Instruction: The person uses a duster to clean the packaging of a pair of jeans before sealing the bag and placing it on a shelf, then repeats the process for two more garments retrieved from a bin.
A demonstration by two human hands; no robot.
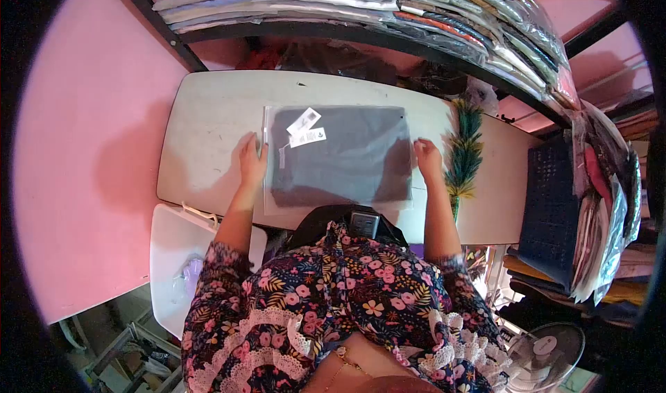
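Observation:
A dark grey folded garment in a clear plastic bag (340,158) lies flat on the white table (208,108). Two white paper tags (306,128) sit on its upper left. My left hand (252,158) rests flat on the bag's left edge. At the right edge of the bag, my right hand (429,158) lies flat, fingers spread. Neither hand grips anything.
A green peacock-feather duster (465,150) lies on the table right of my right hand. A dark blue crate (551,199) stands farther right. Several bagged folded garments (361,4) fill a shelf above the table. A fan (548,355) stands at the lower right.

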